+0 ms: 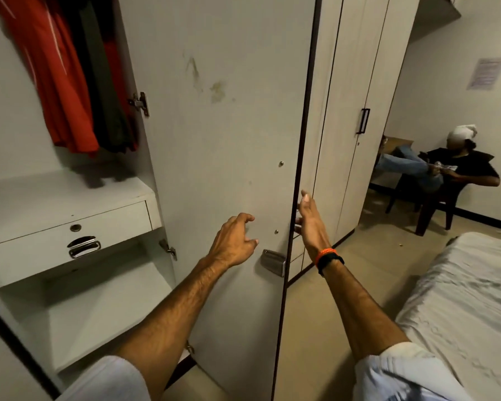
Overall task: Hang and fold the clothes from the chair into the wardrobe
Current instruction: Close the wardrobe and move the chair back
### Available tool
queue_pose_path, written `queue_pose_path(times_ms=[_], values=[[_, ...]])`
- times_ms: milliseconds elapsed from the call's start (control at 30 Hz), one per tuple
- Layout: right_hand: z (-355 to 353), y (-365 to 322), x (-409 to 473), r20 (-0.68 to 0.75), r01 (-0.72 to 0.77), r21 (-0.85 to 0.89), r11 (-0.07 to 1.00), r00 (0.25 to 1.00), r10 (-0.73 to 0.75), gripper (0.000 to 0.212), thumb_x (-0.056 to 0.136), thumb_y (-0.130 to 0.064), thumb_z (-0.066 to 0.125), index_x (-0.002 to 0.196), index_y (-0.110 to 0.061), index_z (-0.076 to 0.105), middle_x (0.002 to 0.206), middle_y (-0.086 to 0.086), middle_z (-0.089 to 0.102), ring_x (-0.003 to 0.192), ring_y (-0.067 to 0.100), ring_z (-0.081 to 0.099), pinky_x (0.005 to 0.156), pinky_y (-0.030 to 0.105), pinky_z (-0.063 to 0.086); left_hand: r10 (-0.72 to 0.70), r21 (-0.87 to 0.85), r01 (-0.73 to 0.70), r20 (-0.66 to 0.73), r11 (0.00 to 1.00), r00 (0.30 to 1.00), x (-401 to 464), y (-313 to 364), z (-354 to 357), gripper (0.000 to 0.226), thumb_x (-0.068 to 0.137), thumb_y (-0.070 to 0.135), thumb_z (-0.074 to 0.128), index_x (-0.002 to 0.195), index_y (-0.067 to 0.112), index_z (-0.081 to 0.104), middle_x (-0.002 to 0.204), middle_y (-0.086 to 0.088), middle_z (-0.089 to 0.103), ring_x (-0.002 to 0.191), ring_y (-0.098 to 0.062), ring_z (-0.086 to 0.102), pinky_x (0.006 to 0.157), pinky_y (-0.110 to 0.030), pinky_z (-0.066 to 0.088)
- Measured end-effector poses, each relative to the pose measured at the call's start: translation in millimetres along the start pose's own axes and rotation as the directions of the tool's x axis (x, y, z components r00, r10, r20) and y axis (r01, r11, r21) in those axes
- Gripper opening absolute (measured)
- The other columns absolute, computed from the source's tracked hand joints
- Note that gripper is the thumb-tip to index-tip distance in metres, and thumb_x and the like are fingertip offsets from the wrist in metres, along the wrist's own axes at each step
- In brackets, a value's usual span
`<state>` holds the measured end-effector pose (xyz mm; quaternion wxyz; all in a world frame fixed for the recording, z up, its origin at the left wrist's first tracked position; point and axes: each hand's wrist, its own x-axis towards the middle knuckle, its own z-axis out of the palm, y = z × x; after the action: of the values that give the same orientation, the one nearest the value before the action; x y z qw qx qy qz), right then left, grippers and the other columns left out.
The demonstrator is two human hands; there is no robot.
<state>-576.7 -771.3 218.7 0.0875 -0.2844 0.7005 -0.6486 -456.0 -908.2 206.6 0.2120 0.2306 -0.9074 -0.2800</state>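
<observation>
the wardrobe stands open at the left, and in its upper compartment hang a red garment, a dark olive garment beside it and another red piece behind, all reaching down to just above a white shelf. under that shelf sits a drawer with a metal pull and a keyhole, and below it two bare shelves. the open door swings out toward the viewer, pale with a few stains and a metal latch near its free edge. the left hand hovers at the door's inner face, fingers loosely curled, holding nothing; whether it touches the panel i cannot tell. the right hand reaches round the door's free edge, fingers hidden behind it. the hanging clothes are well apart from both hands, up and to the left. a bed lies at the right, and a person sits on a dark chair in the far corner.
</observation>
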Motion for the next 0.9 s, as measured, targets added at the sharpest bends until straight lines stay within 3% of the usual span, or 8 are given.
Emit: queue_pose_path(times_ms=[67,133,200,300,400,533,733,900], values=[[2.1,-4.8,-1.8,0.084,-0.037,0.096,0.995,0.996,0.029,0.061,0.101,-0.060,0.021,0.146,-0.025,0.042,0.144,0.008,0.050,0.115,0.025,0.058,0.094,0.039,0.049,0.002,-0.003,-0.002,-0.028,1.000,1.000,-4.3,-4.4,-3.5,0.053,0.089,0.025,0.070,0.137,0.020,0.048,0.139,-0.004,0.051,0.109,-0.022,0.062,0.098,-0.032,0.049],[10.8,-12.7,-13.5,0.127,-0.006,0.114,0.993,0.992,-0.009,0.052,0.103,-0.054,0.027,0.133,-0.023,0.055,0.119,0.002,0.065,0.090,0.012,0.063,0.073,0.029,0.051,0.006,-0.020,-0.008,-0.102,1.000,0.995,-11.7,-9.7,-11.2,0.041,0.092,0.022,0.067,0.130,0.018,0.052,0.132,-0.002,0.056,0.104,-0.019,0.062,0.091,-0.026,0.048],[27.5,-18.2,-27.6,0.128,0.131,0.124,0.984,0.981,-0.147,0.052,0.099,-0.055,0.033,0.112,-0.016,0.066,0.089,-0.004,0.066,0.069,0.001,0.057,0.062,0.024,0.047,-0.011,-0.043,0.002,-0.209,0.999,0.978,-22.6,-18.3,-23.5,0.027,0.094,0.019,0.063,0.120,0.017,0.056,0.123,0.000,0.060,0.099,-0.016,0.061,0.087,-0.024,0.049],[63.0,-26.3,-48.4,0.174,0.294,0.170,0.940,0.930,-0.323,0.067,0.087,-0.059,0.042,0.074,0.005,0.056,0.065,0.011,0.051,0.057,0.010,0.044,0.056,0.026,0.036,-0.045,-0.043,0.033,-0.317,0.999,0.947,-48.9,-39.3,-45.7,0.015,0.093,0.016,0.062,0.105,0.021,0.057,0.111,0.002,0.064,0.087,-0.014,0.064,0.081,-0.029,0.055],[112.7,-41.1,-73.7,0.261,0.348,0.228,0.910,0.878,-0.401,0.056,0.088,-0.056,0.049,0.053,-0.013,0.050,0.048,0.004,0.048,0.043,0.014,0.045,0.046,0.028,0.039,-0.099,-0.004,0.104,-0.348,0.995,0.932,-84.3,-66.4,-78.0,0.020,0.089,0.008,0.061,0.104,0.021,0.059,0.108,-0.001,0.068,0.087,-0.017,0.066,0.080,-0.029,0.055],[196.2,-56.0,-105.8,0.359,0.432,0.223,0.874,0.797,-0.486,0.065,0.092,-0.056,0.048,0.052,-0.006,0.049,0.047,0.015,0.050,0.043,0.032,0.048,0.043,0.045,0.041,-0.228,0.056,0.282,-0.450,0.958,0.863,-140.8,-104.3,-136.6,0.028,0.088,0.005,0.063,0.116,0.008,0.063,0.113,-0.008,0.069,0.102,-0.024,0.064,0.083,-0.022,0.045],[309.3,-91.1,-142.6,0.498,0.597,0.092,0.797,0.666,-0.556,0.051,0.095,-0.061,0.044,0.059,-0.025,0.047,0.051,0.000,0.051,0.049,0.020,0.051,0.056,0.043,0.051,-0.427,-0.024,0.519,-0.600,0.854,0.676,-218.0,-168.0,-231.0,0.015,0.091,0.016,0.066,0.106,0.016,0.063,0.105,0.002,0.067,0.090,-0.016,0.065,0.073,-0.017,0.044],[398.1,-114.7,-151.7,0.544,0.672,0.029,0.740,0.610,-0.576,0.043,0.092,-0.061,0.048,0.063,-0.032,0.040,0.052,-0.009,0.046,0.050,0.016,0.051,0.061,0.043,0.055,-0.478,-0.076,0.609,-0.699,0.789,0.532,-247.7,-231.5,-302.4,0.016,0.091,0.017,0.067,0.106,0.014,0.064,0.107,0.000,0.069,0.094,-0.020,0.066,0.080,-0.025,0.047]])
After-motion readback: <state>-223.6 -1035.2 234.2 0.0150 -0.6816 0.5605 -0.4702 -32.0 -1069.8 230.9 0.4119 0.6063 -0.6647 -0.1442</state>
